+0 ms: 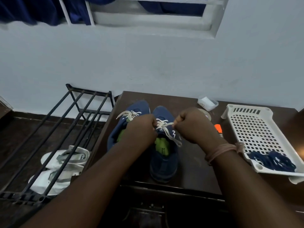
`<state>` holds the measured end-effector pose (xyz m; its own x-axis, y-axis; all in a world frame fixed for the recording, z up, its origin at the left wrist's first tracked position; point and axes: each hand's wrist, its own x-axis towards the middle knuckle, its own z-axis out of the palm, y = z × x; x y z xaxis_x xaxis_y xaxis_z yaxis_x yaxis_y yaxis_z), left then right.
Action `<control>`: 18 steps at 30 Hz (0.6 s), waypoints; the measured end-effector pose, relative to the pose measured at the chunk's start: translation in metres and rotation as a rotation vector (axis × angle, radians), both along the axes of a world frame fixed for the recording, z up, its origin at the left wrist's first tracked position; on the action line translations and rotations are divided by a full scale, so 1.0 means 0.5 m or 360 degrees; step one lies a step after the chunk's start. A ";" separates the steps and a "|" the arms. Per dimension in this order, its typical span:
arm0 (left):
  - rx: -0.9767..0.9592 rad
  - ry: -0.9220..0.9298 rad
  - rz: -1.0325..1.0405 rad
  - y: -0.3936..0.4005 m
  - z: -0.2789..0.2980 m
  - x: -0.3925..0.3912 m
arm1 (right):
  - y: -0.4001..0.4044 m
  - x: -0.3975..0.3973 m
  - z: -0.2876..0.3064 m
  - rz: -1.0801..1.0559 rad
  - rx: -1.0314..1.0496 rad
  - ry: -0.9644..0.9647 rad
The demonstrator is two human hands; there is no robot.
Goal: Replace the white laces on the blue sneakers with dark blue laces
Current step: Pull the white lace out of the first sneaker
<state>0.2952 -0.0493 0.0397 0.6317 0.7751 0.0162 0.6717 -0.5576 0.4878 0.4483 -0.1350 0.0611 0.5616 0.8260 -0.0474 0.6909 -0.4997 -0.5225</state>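
Observation:
Two blue sneakers stand side by side on a dark wooden table (194,162), toes toward the wall. The left sneaker (136,107) keeps its white lace tied. On the right sneaker (164,158) the white lace (166,129) is pulled sideways between my hands. My left hand (141,130) pinches one end of it and my right hand (192,124) pinches the other, both over the shoe's eyelets. Green insoles show inside both shoes. A bundle of dark blue laces (271,160) lies in the near end of a white perforated tray (253,125) at the right.
A black metal shoe rack (69,129) stands left of the table with white sneakers (60,165) under it. An orange marker (218,129), a small white container (207,102) and a tape roll lie behind my right hand. The wall is close behind.

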 end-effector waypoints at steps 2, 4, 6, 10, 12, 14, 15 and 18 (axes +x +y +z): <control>0.0022 -0.0007 -0.0007 -0.002 0.000 -0.001 | -0.007 -0.003 0.020 0.0021 0.0131 0.0374; 0.0148 0.0014 -0.0045 -0.006 -0.004 0.001 | -0.018 -0.021 0.063 0.0092 0.0503 0.1096; 0.0233 -0.0010 -0.0069 -0.011 -0.011 0.002 | -0.031 -0.030 0.118 0.0263 0.1024 0.1602; -0.0025 -0.0172 -0.0078 -0.017 -0.010 0.009 | -0.050 -0.043 0.181 0.0680 0.1562 0.2146; -0.0153 -0.0242 -0.0079 -0.013 -0.008 0.016 | -0.055 -0.057 0.177 0.0806 0.1596 0.2333; -0.0223 -0.0329 -0.0029 -0.010 -0.003 0.020 | -0.062 -0.061 0.177 0.0883 0.1661 0.2480; -0.0243 -0.0364 0.0006 -0.009 -0.002 0.021 | -0.064 -0.057 0.179 0.0879 0.1718 0.2527; -0.0265 -0.0319 0.0070 -0.012 -0.013 0.020 | -0.052 -0.028 0.162 0.0599 0.1778 0.2390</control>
<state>0.3052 -0.0555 0.0330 0.5946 0.8040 0.0076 0.5741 -0.4311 0.6961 0.4341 -0.1608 0.1424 0.3801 0.8716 0.3096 -0.5957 0.4868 -0.6389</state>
